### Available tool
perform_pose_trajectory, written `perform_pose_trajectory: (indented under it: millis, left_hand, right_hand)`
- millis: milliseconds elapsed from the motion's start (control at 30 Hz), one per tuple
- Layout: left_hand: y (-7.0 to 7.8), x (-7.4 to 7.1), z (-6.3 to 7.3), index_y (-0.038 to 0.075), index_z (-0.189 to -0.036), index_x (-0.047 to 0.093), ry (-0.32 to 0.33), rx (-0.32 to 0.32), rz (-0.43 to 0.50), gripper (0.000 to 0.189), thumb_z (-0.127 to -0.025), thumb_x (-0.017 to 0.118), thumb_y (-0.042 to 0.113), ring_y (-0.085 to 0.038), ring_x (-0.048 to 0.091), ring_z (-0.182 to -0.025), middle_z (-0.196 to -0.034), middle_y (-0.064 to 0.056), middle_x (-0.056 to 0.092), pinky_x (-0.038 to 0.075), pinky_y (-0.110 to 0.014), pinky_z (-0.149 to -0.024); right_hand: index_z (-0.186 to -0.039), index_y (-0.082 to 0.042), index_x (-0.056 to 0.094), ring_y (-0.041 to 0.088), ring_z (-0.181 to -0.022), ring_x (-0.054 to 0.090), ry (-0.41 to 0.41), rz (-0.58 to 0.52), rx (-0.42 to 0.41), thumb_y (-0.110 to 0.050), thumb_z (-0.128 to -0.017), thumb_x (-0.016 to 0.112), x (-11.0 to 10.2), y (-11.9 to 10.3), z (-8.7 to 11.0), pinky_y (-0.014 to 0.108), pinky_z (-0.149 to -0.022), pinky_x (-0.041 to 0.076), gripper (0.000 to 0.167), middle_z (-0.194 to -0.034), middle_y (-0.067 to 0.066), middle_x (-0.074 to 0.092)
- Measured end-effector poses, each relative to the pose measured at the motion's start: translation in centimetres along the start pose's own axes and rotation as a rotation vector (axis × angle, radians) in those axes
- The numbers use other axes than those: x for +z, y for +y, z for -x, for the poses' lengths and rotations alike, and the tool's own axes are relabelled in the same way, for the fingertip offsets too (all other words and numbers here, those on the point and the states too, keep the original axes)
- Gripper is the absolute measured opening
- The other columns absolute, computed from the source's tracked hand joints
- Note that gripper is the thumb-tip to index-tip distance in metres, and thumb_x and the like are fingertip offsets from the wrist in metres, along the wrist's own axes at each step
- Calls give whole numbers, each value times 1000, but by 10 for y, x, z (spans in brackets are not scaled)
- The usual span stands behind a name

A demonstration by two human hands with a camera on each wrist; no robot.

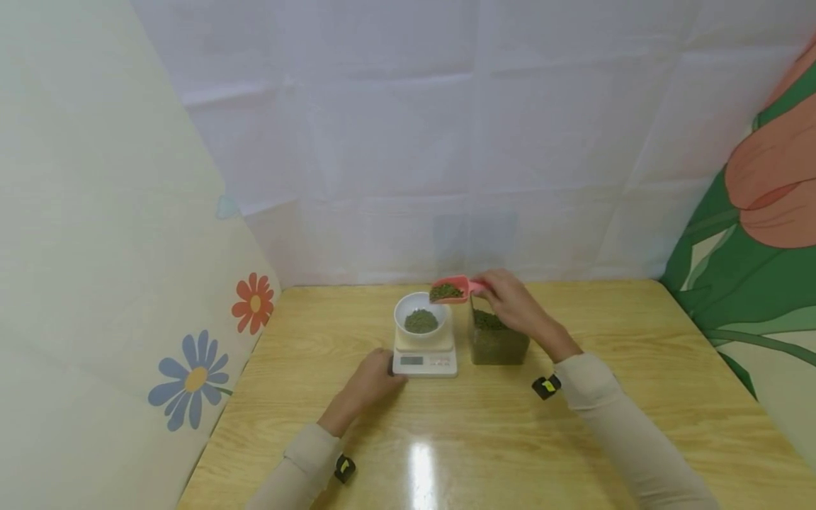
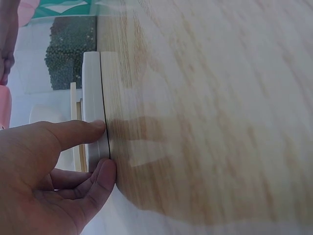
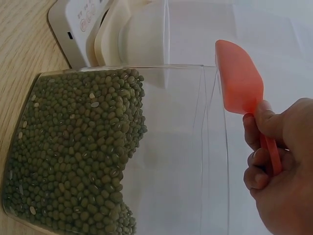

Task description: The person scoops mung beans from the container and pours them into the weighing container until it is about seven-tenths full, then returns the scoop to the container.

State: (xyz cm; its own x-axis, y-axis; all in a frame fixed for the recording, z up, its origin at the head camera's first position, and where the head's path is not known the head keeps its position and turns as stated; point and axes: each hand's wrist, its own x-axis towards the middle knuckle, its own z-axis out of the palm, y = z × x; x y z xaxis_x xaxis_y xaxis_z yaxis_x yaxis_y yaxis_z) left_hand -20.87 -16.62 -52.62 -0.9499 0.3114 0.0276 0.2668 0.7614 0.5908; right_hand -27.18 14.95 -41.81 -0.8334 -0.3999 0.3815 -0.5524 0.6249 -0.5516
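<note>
Head view shows two hands at work on a shiny wood table [image 1: 319, 326]. On the right, the right hand [image 1: 515, 301] holds a pink scoop [image 3: 239, 81] by its handle, with the thumb and fingers curled tight around it. Green beans [image 1: 446, 291] sit in the scoop. Its tip points left, up by the far right side of a white bowl [image 1: 406, 302]. I cannot tell if the scoop touches the rim.

The bowl sits on the far part of a white scale [image 1: 425, 365], and a green heap [image 1: 421, 323] lies in the bottom of it. At the scale's near left corner is the left hand [image 1: 372, 379]. Its thumb is on the near edge and its other fingers are bent at the left side, so it pinches the corner. The numbers on the little screen [image 1: 411, 360] are too small to read.

Just to the right of the scale stands a clear box [image 1: 500, 348], partly full of round green beans. The right hand is above it. Far behind the table hangs a white cloth [image 1: 446, 142]. On the left wall are a blue flower [image 1: 195, 380] and a red flower [image 1: 253, 303].
</note>
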Motion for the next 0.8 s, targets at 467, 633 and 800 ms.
perform_pose_trajectory:
  millis: [467,633,800]
  left_hand:
    - [1,0,1,1,-118,75,-6,-2,2,33,-89,83,15,-21,64,-93,-102,-12,74,61,-46,-89]
    - [2,-1,1,2,-118,75,-1,2,-8,32,-90,83,15,-21,64,-94,-101,-12,74,61,-46,-89]
    - [1,-1,0,2,-118,75,-10,0,-11,32,-90,83,15,-20,63,-92,-100,-11,74,61,-44,-87]
  right_hand:
    - [-123,3,71,41,-115,65,-15,32,-23,-13,-107,62,6,0,-3,59,-100,53,24,-119,22,73]
    - [-122,1,72,41,-117,64,-22,46,-21,-14,-107,62,8,2,-4,59,-101,52,24,-119,21,73]
    - [-119,1,72,40,-114,64,-24,48,-27,-14,-106,63,9,2,-5,59,-101,52,21,-115,19,75]
